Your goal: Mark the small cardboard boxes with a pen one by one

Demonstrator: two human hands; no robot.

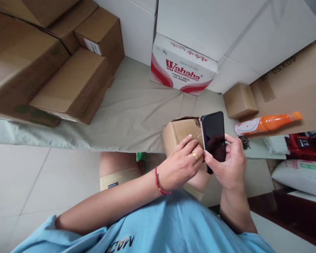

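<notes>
A black smartphone (214, 138) stands nearly upright in my right hand (233, 163), with the thumb on its near edge and the fingers behind it. The screen is dark. My left hand (185, 160) wears a gold ring and a red cord bracelet. Its fingers lie lightly bent over a small cardboard box (177, 131), close beside the phone's left edge; the thumb is hidden. This box sits at the front edge of the cloth-covered surface, and its far top edge looks torn.
Several brown cartons (71, 84) are stacked at the left. A white and red water carton (183, 68) stands against the wall. At the right are a small brown box (241, 100), an orange drink bottle (270, 123) lying down, keys (244, 141) and a white sack (301, 175).
</notes>
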